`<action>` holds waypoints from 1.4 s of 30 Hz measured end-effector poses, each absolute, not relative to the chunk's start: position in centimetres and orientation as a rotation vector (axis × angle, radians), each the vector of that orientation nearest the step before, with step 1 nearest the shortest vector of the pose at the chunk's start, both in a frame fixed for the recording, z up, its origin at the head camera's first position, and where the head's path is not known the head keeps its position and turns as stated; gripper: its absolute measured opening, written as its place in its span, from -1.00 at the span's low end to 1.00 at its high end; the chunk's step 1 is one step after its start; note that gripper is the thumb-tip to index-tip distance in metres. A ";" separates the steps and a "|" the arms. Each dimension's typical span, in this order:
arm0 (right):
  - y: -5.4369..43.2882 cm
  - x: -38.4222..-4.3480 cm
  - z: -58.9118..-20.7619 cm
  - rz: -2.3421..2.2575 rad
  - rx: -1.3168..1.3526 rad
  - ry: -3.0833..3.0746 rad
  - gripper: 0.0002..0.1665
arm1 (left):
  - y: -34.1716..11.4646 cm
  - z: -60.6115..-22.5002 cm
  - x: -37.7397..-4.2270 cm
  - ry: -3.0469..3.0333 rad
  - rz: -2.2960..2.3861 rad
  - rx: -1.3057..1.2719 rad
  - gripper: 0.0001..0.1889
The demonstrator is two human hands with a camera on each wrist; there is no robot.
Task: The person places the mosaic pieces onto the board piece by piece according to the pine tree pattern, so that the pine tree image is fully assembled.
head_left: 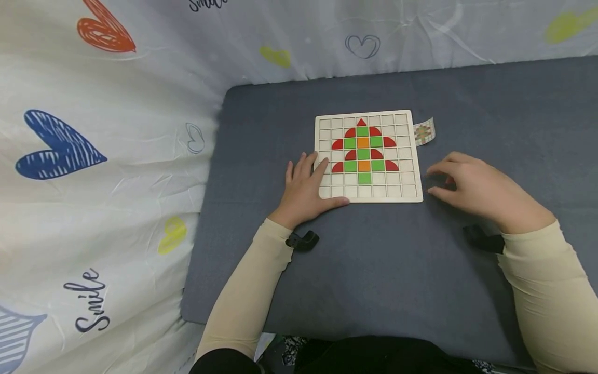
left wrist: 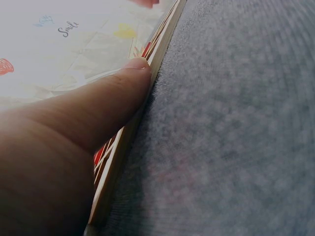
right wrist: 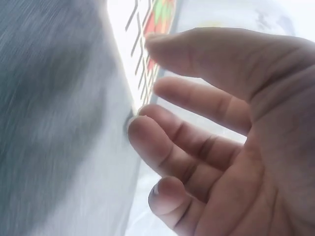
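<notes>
A square wooden grid board (head_left: 336, 193) lies on the grey tabletop in the head view. Red, green and orange pieces (head_left: 363, 154) fill some of its cells in a tree-like pattern. My left hand (head_left: 301, 195) rests at the board's near left corner, fingers spread along the left side and thumb on the front edge. The left wrist view shows that thumb (left wrist: 115, 96) lying against the rim. Just off the board's right side hovers my right hand (head_left: 481, 189), its fingers loosely bent with nothing between them. In the right wrist view these fingers (right wrist: 152, 142) stand apart from each other.
A small patterned card (head_left: 424, 132) sticks out from the board's far right side. The grey tabletop (head_left: 374, 270) extends around the board. A white printed cloth (head_left: 140, 130) hangs along the left and back.
</notes>
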State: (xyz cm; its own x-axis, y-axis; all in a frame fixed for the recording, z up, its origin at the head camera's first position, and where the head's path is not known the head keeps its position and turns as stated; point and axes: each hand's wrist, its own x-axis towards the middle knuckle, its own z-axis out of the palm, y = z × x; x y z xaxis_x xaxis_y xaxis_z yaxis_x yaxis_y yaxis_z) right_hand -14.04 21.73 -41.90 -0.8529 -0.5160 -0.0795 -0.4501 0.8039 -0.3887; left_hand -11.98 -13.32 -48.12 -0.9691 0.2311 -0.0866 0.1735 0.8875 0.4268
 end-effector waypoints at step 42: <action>29.5 -11.4 -44.3 -0.516 -0.396 2.811 -0.61 | -13.3 -48.1 -12.0 2.924 0.652 0.320 0.18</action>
State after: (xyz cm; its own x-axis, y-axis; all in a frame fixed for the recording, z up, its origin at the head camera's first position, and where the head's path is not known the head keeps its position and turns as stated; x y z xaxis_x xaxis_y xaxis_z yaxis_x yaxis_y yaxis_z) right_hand -11.40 29.50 -44.31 -0.9302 -0.3083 -0.1991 -0.2175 0.9001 -0.3775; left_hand -11.96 -13.32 -48.14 -0.9693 0.2329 -0.0793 0.1772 0.8844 0.4318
